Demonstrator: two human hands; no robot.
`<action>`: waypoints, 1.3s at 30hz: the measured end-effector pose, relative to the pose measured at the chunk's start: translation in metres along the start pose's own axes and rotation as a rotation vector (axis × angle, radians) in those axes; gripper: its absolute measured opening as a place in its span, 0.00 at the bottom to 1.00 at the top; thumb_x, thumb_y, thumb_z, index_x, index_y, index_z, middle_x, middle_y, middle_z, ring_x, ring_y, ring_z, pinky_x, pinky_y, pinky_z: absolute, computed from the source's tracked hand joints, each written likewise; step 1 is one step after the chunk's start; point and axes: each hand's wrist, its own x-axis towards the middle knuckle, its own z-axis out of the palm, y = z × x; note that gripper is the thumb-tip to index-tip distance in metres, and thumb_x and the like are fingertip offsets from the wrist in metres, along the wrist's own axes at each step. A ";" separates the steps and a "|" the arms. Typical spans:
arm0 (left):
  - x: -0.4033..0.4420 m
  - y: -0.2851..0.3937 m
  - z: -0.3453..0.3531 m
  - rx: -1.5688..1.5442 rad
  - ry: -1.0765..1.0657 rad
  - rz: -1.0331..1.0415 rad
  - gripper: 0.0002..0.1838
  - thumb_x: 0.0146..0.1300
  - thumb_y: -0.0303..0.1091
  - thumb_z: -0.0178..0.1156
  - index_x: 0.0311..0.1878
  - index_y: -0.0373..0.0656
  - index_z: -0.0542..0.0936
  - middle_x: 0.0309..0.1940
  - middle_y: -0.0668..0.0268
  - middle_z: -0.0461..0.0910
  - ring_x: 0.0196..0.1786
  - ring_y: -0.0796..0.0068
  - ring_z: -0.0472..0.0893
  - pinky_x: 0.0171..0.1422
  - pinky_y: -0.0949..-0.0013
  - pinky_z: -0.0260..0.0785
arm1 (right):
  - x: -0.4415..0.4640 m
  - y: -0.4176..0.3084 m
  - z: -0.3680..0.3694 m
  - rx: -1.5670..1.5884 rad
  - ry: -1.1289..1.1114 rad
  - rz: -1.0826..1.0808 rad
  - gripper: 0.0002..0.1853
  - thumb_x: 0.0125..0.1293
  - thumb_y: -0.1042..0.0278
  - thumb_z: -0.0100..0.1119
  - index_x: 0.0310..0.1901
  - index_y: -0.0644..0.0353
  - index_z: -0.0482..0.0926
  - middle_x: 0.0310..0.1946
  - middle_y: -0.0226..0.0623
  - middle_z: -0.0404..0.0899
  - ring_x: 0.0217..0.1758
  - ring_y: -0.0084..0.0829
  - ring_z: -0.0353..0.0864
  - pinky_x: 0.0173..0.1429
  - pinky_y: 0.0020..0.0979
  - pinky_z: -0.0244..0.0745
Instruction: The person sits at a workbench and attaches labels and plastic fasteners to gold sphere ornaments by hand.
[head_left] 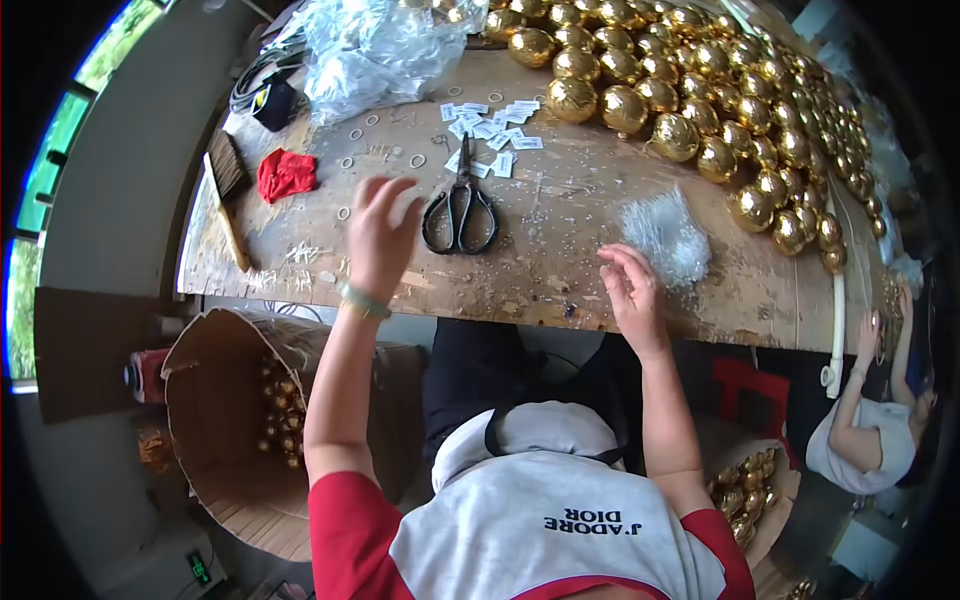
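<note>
My left hand [382,238] is raised over the near part of the wooden table [540,240], fingers curved and apart with nothing visible in them. Just right of it lies a pair of black-handled scissors [460,215], blades pointing away from me. My right hand [635,300] hovers at the table's near edge, thumb apart from the bent fingers, and nothing shows in it. Close beside that hand is a pile of thin clear plastic strands [668,235]. Small white printed labels [495,125] are scattered beyond the scissors.
Many shiny gold balls [660,95] cover the far right. A clear plastic bag [380,50], red cloth [287,175] and brush [228,190] lie left. Cardboard boxes [185,400] with gold balls stand below the table. Another person [865,440] works at far right.
</note>
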 end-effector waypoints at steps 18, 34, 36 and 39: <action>0.061 0.011 0.115 0.034 -0.378 -0.018 0.11 0.55 0.33 0.63 0.43 0.49 0.82 0.26 0.62 0.82 0.30 0.65 0.81 0.38 0.65 0.72 | 0.000 0.002 0.005 -0.034 0.095 -0.032 0.07 0.60 0.77 0.60 0.40 0.61 0.79 0.41 0.37 0.79 0.44 0.36 0.80 0.46 0.32 0.78; 0.024 0.003 0.087 -0.140 -0.318 0.009 0.19 0.56 0.21 0.61 0.52 0.48 0.82 0.34 0.69 0.76 0.32 0.81 0.79 0.39 0.76 0.72 | -0.044 0.008 -0.065 -0.430 0.165 0.148 0.12 0.58 0.72 0.66 0.43 0.58 0.78 0.37 0.36 0.77 0.32 0.30 0.80 0.38 0.29 0.77; 0.024 0.005 0.087 -0.080 -0.305 0.047 0.19 0.57 0.21 0.61 0.52 0.49 0.82 0.32 0.69 0.75 0.31 0.83 0.78 0.39 0.77 0.72 | -0.044 0.010 -0.063 -0.431 0.170 0.179 0.11 0.58 0.72 0.65 0.43 0.58 0.78 0.36 0.36 0.77 0.32 0.31 0.80 0.38 0.29 0.77; 0.021 0.003 0.088 -0.177 -0.302 -0.039 0.18 0.53 0.23 0.63 0.49 0.49 0.83 0.29 0.67 0.77 0.30 0.75 0.79 0.39 0.74 0.72 | -0.042 0.017 -0.058 -0.489 0.148 0.203 0.09 0.59 0.71 0.64 0.40 0.58 0.78 0.34 0.37 0.78 0.33 0.34 0.81 0.38 0.32 0.77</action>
